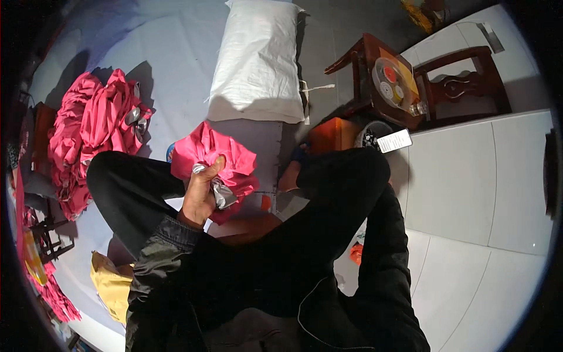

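Observation:
My left hand (202, 196) is closed around a bunched piece of pink cloth (217, 149) with a shiny silver side, held between my knees. Its thumb lies on top, and the silver part pokes out around the fingers. My right sleeve (384, 252) reaches up to my right knee, and the hand beyond it is hidden behind the knee. To the left lies a large heap of pink cloth (94, 129), with silver patches showing on its right side.
A stuffed white sack (256, 64) lies ahead on a grey-blue sheet (176, 64). At the right stand a dark wooden chair (463, 88), a round clear tray (378, 73) and a white card-like rectangle (394, 141). A yellow bag (111, 284) sits lower left, near more pink cloth (56, 296).

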The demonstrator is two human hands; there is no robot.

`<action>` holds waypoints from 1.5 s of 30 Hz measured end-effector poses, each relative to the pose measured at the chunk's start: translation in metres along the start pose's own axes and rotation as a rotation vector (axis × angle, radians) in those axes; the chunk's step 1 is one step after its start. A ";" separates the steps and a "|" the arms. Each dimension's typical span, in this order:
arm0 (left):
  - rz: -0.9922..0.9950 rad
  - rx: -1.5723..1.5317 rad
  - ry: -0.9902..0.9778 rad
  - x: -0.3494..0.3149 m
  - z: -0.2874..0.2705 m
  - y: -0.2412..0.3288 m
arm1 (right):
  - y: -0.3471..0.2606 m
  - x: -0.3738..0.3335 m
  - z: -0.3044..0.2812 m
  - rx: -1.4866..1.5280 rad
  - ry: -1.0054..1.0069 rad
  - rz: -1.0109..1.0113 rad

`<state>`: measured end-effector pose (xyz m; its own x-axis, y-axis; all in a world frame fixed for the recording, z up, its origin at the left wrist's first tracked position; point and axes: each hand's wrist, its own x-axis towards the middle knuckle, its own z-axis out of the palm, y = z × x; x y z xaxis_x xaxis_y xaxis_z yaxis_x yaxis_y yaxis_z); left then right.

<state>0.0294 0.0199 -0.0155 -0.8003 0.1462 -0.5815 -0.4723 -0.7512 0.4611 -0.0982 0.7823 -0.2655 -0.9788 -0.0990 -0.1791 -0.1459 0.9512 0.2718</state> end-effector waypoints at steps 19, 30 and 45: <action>0.001 -0.179 -0.034 -0.007 0.036 0.009 | -0.057 -0.058 -0.134 0.631 0.006 0.314; -0.003 -0.146 -0.047 -0.019 0.043 0.017 | -0.025 -0.079 -0.198 1.006 0.084 0.380; 0.009 -0.104 -0.020 -0.030 0.035 0.048 | -0.264 -0.041 -0.534 1.519 0.333 0.047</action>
<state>0.0179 0.0020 0.0478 -0.8122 0.1512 -0.5634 -0.4247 -0.8154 0.3934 -0.0963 0.3790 0.1750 -0.9948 0.0761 0.0682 -0.0398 0.3266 -0.9443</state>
